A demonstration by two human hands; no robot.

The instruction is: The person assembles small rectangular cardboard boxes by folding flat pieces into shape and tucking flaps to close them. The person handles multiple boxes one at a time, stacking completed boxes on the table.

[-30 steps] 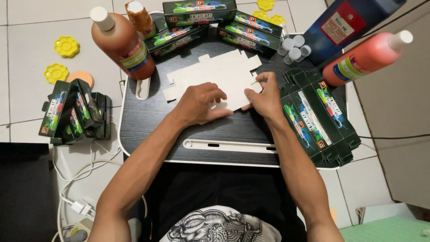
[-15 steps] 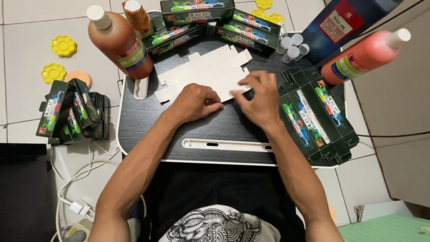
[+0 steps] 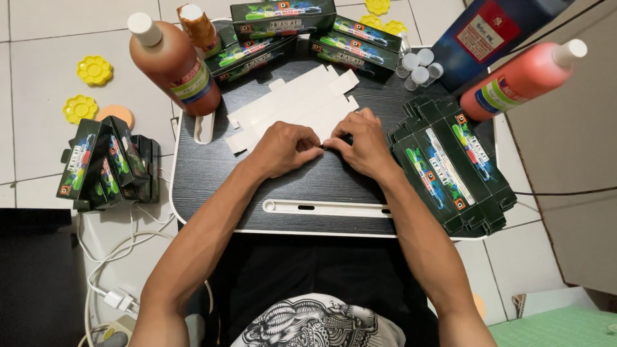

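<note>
A flat white cardboard box blank (image 3: 292,106) lies unfolded, printed side down, on the small black lap table (image 3: 212,173). My left hand (image 3: 283,148) and my right hand (image 3: 361,142) rest on its near edge, fingertips meeting and pinching the fold of the card between them. A stack of flattened dark green boxes (image 3: 450,167) lies just right of my right hand. Assembled dark green boxes (image 3: 283,19) line the table's far edge.
A brown paint bottle (image 3: 170,61) and a smaller one (image 3: 198,29) stand at the far left. An orange bottle (image 3: 524,77), a blue container (image 3: 488,38) and small clear jars (image 3: 418,67) sit right. More green boxes (image 3: 106,164), yellow palettes (image 3: 94,69) and cables (image 3: 116,257) lie on the floor.
Both hands slid along the blank's near edge and came together, fingertips now meeting at the fold. The view shifted slightly.
</note>
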